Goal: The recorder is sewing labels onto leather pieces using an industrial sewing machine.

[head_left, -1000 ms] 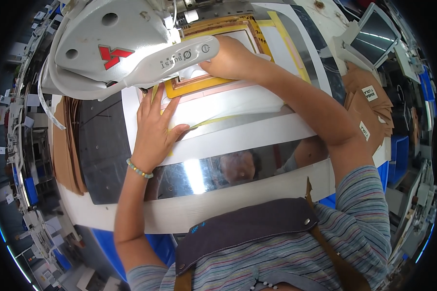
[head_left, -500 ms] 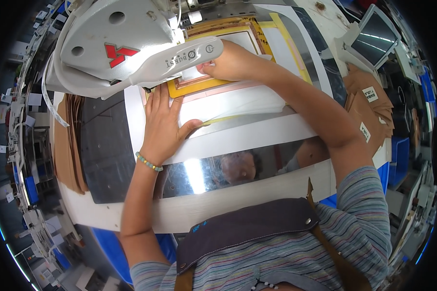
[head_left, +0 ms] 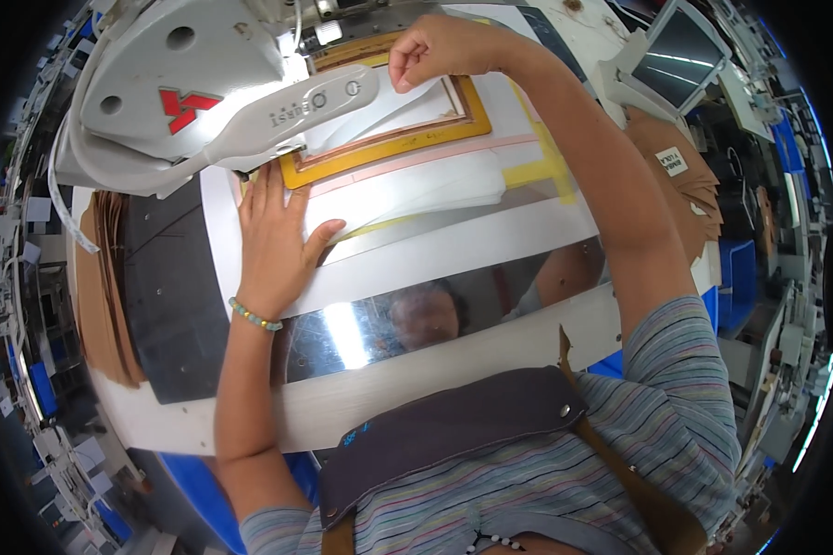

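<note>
My left hand [head_left: 278,240] lies flat with fingers stretched out, the fingertips by the lower left corner of a yellow frame [head_left: 389,153]. A white sheet [head_left: 352,128] lies at a slant inside this frame. At its upper right part, my right hand [head_left: 426,55] is raised in a pinch and appears to grip the sheet; the exact contact is partly hidden. Layered white sheets [head_left: 426,199] with yellow tape strips [head_left: 537,173] lie below and right of the frame. A grey machine head [head_left: 180,83] and its pale handle-shaped light [head_left: 292,111] hang over the frame's left side.
Stacked brown pieces [head_left: 102,287] lie at the left edge of the table, beside a dark plate [head_left: 171,287]. More labelled brown pieces [head_left: 676,180] lie at right, near a tilted screen [head_left: 676,55]. A shiny metal strip [head_left: 342,342] runs along the near side.
My right hand has risen up and away from inside the yellow frame, uncovering its right side. My left hand stays flat by the frame. The whole view has shifted slightly.
</note>
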### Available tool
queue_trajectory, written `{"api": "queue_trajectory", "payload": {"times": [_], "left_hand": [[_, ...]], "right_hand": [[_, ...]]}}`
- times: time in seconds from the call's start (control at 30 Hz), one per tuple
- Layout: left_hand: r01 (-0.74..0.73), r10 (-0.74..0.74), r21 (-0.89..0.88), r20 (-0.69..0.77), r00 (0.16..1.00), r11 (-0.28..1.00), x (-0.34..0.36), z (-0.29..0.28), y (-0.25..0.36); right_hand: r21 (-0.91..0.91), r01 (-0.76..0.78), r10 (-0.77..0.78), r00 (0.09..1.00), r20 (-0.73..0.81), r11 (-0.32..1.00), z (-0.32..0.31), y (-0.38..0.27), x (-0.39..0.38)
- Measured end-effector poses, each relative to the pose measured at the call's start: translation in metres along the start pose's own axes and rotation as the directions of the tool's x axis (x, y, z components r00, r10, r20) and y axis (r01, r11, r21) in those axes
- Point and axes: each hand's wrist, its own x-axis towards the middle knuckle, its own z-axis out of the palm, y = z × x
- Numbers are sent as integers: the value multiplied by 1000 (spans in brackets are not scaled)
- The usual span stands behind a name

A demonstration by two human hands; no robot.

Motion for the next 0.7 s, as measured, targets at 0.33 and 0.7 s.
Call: {"api": "queue_trajectory", "payload": {"times": [0.33,0.7], "left_hand": [[-14,14,-6,-26,1000,1000,-1,2,-3],[-3,3,7,10,1000,1000,-1,0,0]], "right_hand": [[-386,-121,110,993,-51,915,10,5,-33],[-638,-206,260,966,-10,742,20,-22,-25]]}}
